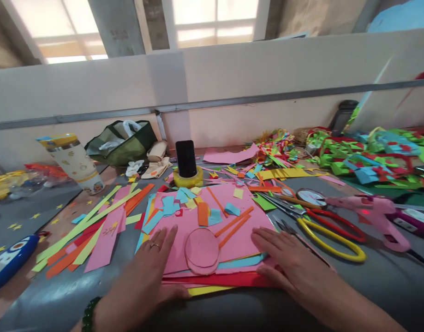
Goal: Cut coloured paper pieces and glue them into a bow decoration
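My left hand [147, 272] lies flat and open on the left edge of a stack of coloured paper sheets, a ring on one finger. Its thumb rests on the stack's front edge. My right hand [284, 258] lies flat and open on the stack's right edge. The top sheet is pink [215, 221], strewn with small blue, orange and yellow scraps. A pink paper circle [202, 251] lies on it between my hands. Neither hand holds anything.
Scissors with yellow and red handles [331, 235] and a pink glue gun [374, 214] lie to the right. A phone [186, 159] stands in a yellow tape roll. Paper strips [90, 228] lie left, a bottle [75, 161] and green bag [123, 143] behind. Colourful paper crafts [367, 161] fill the far right.
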`<state>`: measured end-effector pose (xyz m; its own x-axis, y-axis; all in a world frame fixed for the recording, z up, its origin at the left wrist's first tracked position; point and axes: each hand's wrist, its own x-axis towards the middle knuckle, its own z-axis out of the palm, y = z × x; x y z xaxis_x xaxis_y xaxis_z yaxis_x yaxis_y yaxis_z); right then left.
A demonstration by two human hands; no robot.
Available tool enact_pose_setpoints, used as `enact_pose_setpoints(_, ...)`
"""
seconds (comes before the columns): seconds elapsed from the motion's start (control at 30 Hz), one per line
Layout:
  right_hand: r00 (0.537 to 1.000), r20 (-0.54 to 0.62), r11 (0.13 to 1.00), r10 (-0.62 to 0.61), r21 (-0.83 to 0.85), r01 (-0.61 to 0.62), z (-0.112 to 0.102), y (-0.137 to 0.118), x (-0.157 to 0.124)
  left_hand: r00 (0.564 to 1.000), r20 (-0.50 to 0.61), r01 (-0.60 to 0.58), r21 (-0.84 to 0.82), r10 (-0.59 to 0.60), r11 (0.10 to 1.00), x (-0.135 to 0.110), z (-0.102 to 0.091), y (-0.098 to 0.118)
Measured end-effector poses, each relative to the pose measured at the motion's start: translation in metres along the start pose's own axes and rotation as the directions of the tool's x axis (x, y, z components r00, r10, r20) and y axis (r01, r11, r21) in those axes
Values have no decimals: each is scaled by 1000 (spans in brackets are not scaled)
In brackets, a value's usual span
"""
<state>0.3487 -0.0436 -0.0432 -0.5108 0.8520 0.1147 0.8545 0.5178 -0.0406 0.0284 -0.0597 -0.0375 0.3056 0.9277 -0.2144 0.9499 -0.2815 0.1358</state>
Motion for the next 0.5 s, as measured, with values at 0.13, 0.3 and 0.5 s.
enact_pose_setpoints(0.13,999,-48,998,-16,-65,13,12,9,-10,1000,-15,-9,-41,8,999,-2,6,1)
enact_pose_setpoints(0.3,986,-155,991,-58,-124,39,15,15,-19,986,-128,-115,-74,105,991,7,-14,-8)
enact_pose_setpoints(0.5,966,-240,985,-99,-160,61,17,8,-12,960,-249,-89,146,124,985,55,-40,1)
